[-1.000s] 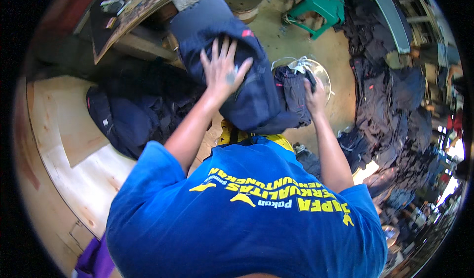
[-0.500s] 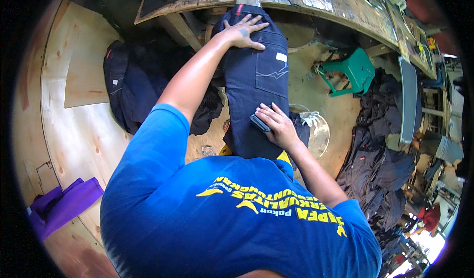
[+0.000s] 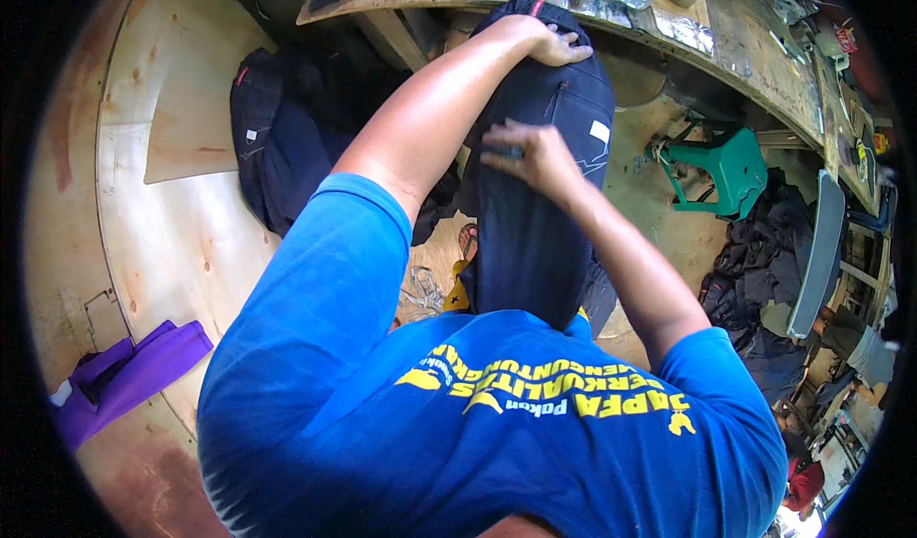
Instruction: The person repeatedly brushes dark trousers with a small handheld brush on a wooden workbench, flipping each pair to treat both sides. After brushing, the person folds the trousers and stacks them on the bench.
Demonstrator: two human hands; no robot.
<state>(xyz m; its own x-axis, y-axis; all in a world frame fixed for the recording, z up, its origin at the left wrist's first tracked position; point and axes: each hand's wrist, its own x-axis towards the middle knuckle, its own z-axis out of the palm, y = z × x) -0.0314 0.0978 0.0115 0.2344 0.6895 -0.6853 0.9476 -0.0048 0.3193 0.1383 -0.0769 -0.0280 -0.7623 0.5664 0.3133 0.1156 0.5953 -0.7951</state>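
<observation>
A pair of dark blue jeans (image 3: 530, 242) lies lengthwise in front of me, waistband at the far end by the workbench. A back pocket with pale stitching and a white label (image 3: 600, 131) faces up. My left hand (image 3: 559, 49) rests on the jeans just below the waistband, fingers apart and bent, partly hidden by its wrist. Over the middle of the jeans, my right hand (image 3: 537, 161) is closed on a small dark handheld block (image 3: 502, 152), blurred by motion. The block's exact kind cannot be made out.
More dark jeans (image 3: 277, 147) are heaped at the left, beside a plywood sheet (image 3: 181, 242). A cluttered wooden workbench (image 3: 745, 61) crosses the far side. At the right are a green plastic stool (image 3: 731, 170) and piled dark garments (image 3: 764, 261). Purple cloth (image 3: 143, 385) lies lower left.
My right hand has moved up and left along the jeans with the dark block. My left hand has gone from spread flat to bent near the waistband. The whole view has shifted somewhat.
</observation>
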